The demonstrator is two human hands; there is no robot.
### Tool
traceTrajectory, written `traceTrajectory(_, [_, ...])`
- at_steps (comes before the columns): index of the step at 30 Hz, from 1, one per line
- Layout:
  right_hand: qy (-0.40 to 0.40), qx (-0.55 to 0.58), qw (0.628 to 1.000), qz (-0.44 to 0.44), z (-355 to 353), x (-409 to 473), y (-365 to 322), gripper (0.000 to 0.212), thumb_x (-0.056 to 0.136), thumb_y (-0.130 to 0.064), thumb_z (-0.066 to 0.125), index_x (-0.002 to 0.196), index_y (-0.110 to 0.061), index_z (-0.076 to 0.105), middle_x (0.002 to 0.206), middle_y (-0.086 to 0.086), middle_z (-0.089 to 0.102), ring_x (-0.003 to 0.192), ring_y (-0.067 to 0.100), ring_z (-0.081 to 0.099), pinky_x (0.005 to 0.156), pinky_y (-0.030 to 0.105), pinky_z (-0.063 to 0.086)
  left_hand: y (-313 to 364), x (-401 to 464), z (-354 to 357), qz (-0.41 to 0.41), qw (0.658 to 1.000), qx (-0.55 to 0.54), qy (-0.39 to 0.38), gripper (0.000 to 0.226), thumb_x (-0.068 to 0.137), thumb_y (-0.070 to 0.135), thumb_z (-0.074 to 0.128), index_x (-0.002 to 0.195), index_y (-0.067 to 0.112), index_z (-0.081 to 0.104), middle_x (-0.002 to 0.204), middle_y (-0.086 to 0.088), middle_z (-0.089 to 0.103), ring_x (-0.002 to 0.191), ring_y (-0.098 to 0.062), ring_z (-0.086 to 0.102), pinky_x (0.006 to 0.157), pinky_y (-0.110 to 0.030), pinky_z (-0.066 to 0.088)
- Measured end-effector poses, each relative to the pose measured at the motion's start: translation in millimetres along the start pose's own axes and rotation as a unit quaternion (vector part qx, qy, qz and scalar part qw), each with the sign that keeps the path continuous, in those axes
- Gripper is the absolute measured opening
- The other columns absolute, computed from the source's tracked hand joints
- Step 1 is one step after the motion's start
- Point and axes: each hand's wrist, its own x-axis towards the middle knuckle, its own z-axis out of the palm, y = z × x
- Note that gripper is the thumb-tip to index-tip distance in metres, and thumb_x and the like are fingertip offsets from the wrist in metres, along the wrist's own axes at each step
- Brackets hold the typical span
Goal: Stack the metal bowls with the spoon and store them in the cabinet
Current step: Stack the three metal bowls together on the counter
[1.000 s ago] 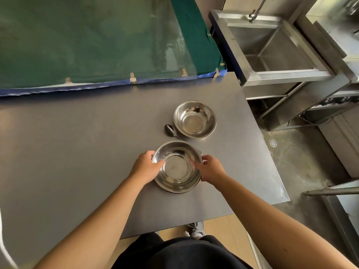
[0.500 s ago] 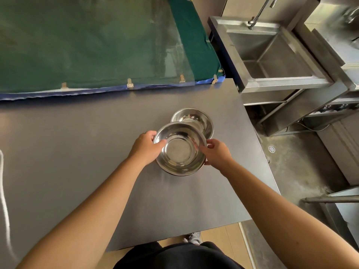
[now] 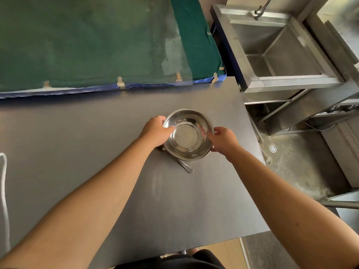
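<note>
Bowls are the matter in hand, and a second ago they sat apart on the grey table [image 3: 77,171]: one near the person, one farther off, the spoon's head between them. Nearest now, at six o'clock of the stack, the spoon [image 3: 186,167] lies flat on the table, its handle tip poking out from under the bowl's near edge; its head is hidden. Just beyond, the upper bowl [image 3: 188,135] has been carried forward and now sits over the spot where the farther bowl stood, so that the lower bowl is almost wholly covered. Whether it has seated fully I cannot tell. The left hand [image 3: 156,131] grips the rim at nine o'clock, thumb hooked inside; the right hand [image 3: 223,139] grips it at three o'clock, fingers curled round the edge. By my judgement the nesting is done or nearly so, leaving the spoon to go in. Farther off, at eleven o'clock, a green cloth [image 3: 87,39]; at one o'clock, a steel sink [image 3: 279,45].
</note>
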Motion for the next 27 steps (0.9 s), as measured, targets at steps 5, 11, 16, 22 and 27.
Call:
traceTrajectory(5, [0.0,-0.005,1.0,0.004,0.0,24.9,-6.1,0.037,0.093,-0.032,0.065,0.108,0.001,0.069,0.1,0.026,0.073,0.093,0.045,0.073,0.079,0.058,0.062,3.0,26.9,5.9,-0.005,1.0,0.022,-0.011,0.034,0.085,0.038,0.065,0.113,0.018,0.069,0.106,-0.003,0.072,0.093,-0.023,0.066,0.077,-0.035,0.054])
traceTrajectory(11, [0.007,-0.041,0.999,0.004,2.5,44.0,-10.0,0.035,0.095,-0.035,0.061,0.1,-0.001,0.067,0.082,0.011,0.065,0.076,0.036,0.062,0.076,0.047,0.06,-0.4,50.0,11.9,-0.014,0.999,0.036,-0.022,0.043,0.087,0.033,0.065,0.128,0.018,0.063,0.123,-0.006,0.066,0.1,-0.023,0.061,0.08,-0.033,0.048])
traceTrajectory(16, [0.013,-0.077,0.997,-0.011,2.5,51.9,-9.5,0.025,0.088,-0.015,0.061,0.11,-0.007,0.069,0.098,0.009,0.072,0.087,0.031,0.066,0.081,0.045,0.058,-6.4,61.1,15.1,-0.023,0.998,0.057,-0.02,0.052,0.088,0.029,0.065,0.138,0.019,0.056,0.134,-0.006,0.06,0.114,-0.024,0.058,0.086,-0.03,0.041])
traceTrajectory(22, [0.017,-0.11,0.994,-0.012,8.8,55.8,-5.6,0.023,0.093,-0.02,0.053,0.099,-0.005,0.069,0.082,0.007,0.065,0.075,0.03,0.058,0.053,0.027,0.041,-6.8,59.4,16.8,-0.017,0.997,0.072,-0.02,0.038,0.086,0.027,0.064,0.122,0.016,0.065,0.112,-0.004,0.062,0.093,-0.021,0.058,0.076,-0.031,0.044])
traceTrajectory(27, [0.016,-0.135,0.991,-0.016,14.1,56.9,0.9,0.036,0.102,-0.034,0.05,0.108,-0.004,0.069,0.11,0.016,0.064,0.086,0.036,0.065,0.064,0.03,0.045,-12.7,52.5,19.7,-0.019,0.996,0.079,-0.042,0.033,0.087,0.031,0.064,0.117,0.017,0.067,0.12,-0.006,0.059,0.098,-0.026,0.059,0.083,-0.036,0.05])
